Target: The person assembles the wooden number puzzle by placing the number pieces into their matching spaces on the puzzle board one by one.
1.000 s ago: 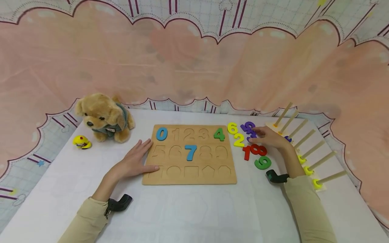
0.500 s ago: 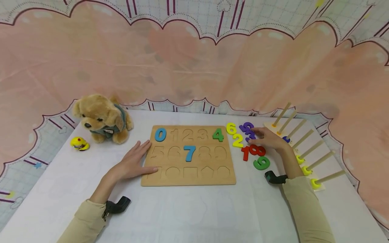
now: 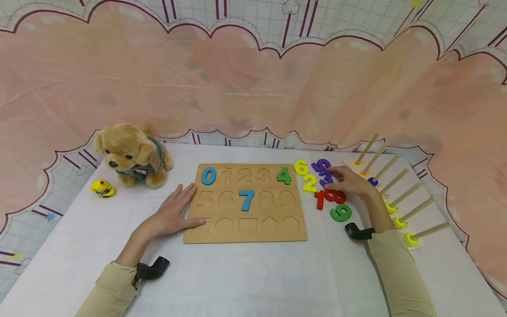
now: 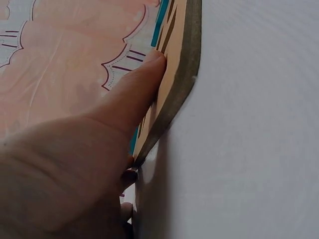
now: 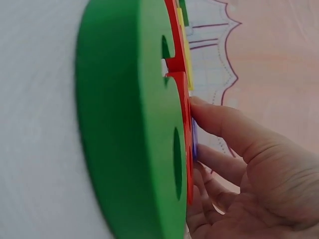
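Observation:
My left hand [image 3: 170, 213] rests on the left edge of a wooden number puzzle board [image 3: 225, 209], fingers straight and thumb across the lower row. A blue 0 [image 3: 208, 175], a blue 7 [image 3: 246, 200] and a green 4 [image 3: 284, 175] lie on the board. To its right, my right hand [image 3: 350, 180] pinches a purple number 3 [image 3: 325, 178] between thumb and fingertips. In the right wrist view, a purple sliver [image 5: 195, 139] shows between the thumb and index finger, behind a red number [image 5: 188, 169] and a large green number [image 5: 159, 124].
Around the right hand lie a purple 5 [image 3: 321, 164], yellow 6 [image 3: 301, 167], yellow 2 [image 3: 310, 183], red 1 [image 3: 319, 200], red 8 [image 3: 335, 196] and green 9 [image 3: 341, 212]. A peg rack [image 3: 416, 242] stands far right. A plush dog [image 3: 132, 154] and yellow duck [image 3: 103, 188] sit left.
The purple 3 has shifted slightly at the right fingertips and shows more fully. My left hand stays on the board. The head view has shifted a little.

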`<state>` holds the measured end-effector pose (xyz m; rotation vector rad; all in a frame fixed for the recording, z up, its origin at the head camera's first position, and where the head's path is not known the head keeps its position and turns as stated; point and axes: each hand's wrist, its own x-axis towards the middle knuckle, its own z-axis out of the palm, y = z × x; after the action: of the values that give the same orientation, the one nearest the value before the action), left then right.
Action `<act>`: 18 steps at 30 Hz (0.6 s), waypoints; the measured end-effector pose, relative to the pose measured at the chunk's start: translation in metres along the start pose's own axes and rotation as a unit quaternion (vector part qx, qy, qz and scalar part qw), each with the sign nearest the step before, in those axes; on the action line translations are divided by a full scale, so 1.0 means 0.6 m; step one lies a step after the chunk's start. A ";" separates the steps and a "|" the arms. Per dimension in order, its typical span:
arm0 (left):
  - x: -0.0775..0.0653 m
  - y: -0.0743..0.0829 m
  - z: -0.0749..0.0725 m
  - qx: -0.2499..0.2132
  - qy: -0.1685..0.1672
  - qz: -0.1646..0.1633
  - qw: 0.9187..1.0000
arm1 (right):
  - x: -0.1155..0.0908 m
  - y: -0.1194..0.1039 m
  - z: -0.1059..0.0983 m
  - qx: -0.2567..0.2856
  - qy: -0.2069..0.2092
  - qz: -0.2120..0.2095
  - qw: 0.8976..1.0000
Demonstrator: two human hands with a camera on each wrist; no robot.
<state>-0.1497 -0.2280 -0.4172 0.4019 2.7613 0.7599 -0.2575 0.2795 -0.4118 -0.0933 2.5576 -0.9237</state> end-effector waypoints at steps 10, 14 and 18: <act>-0.001 -0.005 0.007 0.010 -0.002 0.003 1.000 | 0.001 -0.011 0.005 -0.017 0.019 -0.004 1.000; -0.002 -0.005 0.008 0.012 -0.002 0.002 1.000 | 0.002 -0.012 0.007 -0.022 0.024 -0.007 0.999; -0.001 -0.005 0.009 0.012 -0.002 0.002 1.000 | 0.004 -0.010 0.011 -0.024 0.028 -0.002 0.999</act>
<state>-0.1481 -0.2280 -0.4230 0.4141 2.7700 0.7274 -0.2574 0.2704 -0.4130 -0.0881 2.6319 -0.8782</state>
